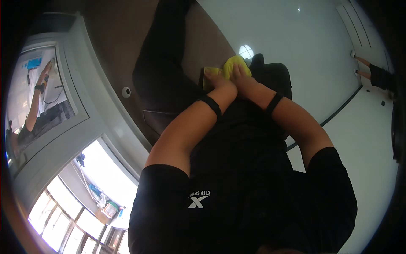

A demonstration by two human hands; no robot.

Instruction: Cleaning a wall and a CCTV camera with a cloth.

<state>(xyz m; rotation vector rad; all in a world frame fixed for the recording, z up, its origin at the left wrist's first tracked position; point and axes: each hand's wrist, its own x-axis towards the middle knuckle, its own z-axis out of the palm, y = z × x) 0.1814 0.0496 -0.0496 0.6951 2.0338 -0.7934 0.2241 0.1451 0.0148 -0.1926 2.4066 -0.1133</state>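
Observation:
Low in front of my torso, my left hand and my right hand are close together on a yellow cloth. My left thumb and fingers grip its left end, which has a dark edge. The fingers of my right hand lie over the bunched right part. The cloth is between my legs in dark trousers, beside the edge of a brown surface. I wear a dark band on each wrist.
White glossy floor with a dark strip stretches to the right. A person stands at far right. At left is a white window frame, with a person's raised arm showing in a pane. A tub appears beyond the lower pane.

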